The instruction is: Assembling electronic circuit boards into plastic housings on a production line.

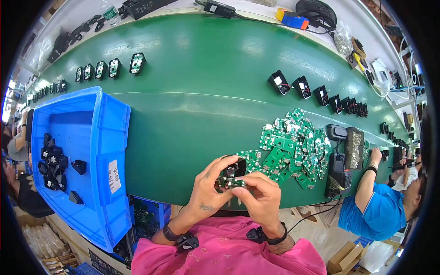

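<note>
My left hand [211,185] cups a small black plastic housing [234,168] at the near edge of the green conveyor belt [192,91]. My right hand [259,197] pinches a small green circuit board [229,182] and holds it against the housing. Both hands meet just in front of my pink shirt. A heap of green circuit boards [293,144] lies on the belt to the right of my hands.
A blue bin [98,137] with several black housings stands at my left. Rows of black housings [316,94] sit on the belt at the far right and at the far left [110,68]. A person in blue [376,201] works at my right beside a screw tray [354,147].
</note>
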Tool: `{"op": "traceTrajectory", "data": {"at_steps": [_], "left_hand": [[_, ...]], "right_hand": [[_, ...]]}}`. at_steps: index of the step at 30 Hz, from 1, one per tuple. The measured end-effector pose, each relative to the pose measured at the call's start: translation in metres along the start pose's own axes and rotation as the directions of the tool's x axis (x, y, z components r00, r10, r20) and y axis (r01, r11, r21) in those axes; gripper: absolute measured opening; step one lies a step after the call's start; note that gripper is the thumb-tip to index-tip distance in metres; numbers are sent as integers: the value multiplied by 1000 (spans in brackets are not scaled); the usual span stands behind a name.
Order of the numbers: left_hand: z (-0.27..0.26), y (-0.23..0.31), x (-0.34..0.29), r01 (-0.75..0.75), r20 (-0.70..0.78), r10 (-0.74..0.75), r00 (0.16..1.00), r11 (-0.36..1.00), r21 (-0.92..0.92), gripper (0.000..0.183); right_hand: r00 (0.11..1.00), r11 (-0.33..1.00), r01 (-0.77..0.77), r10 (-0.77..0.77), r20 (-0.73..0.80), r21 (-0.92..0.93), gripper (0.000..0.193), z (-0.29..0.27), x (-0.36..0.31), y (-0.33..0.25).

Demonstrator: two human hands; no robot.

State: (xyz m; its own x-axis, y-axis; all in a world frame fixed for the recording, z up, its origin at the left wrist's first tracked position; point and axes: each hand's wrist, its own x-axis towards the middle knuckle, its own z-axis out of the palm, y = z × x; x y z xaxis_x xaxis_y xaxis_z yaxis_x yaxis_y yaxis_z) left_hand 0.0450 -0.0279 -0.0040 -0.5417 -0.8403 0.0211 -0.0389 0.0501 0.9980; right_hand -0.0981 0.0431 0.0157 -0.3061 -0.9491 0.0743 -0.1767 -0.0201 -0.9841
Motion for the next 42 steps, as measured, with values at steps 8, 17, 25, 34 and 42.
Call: {"op": "traceTrajectory", "data": {"at_steps": [8,17,25,34,42], "left_hand": [[4,-5,1,-145,109,141,984,989,34,61],[17,-12,2,-233,-198,267,943,956,181,58],[18,-17,0,-256,-213,309,927,935,245,55],[3,3,-9,62,-22,-70,997,962,-265,42],[22,-4,-1,-101,-250,134,959,985,140,26]], "right_hand": [[997,1000,-30,31,77,-7,13,-37,24,1],[992,993,-112,115,55,-44,16,-15,-5,-2],[988,935,135,-103,112,-329,14,-10,5,-8],[987,825,159,-144,70,-543,22,-11,8,-6],[1000,964,-10,3,-27,-266,28,6,9,-4]]}}
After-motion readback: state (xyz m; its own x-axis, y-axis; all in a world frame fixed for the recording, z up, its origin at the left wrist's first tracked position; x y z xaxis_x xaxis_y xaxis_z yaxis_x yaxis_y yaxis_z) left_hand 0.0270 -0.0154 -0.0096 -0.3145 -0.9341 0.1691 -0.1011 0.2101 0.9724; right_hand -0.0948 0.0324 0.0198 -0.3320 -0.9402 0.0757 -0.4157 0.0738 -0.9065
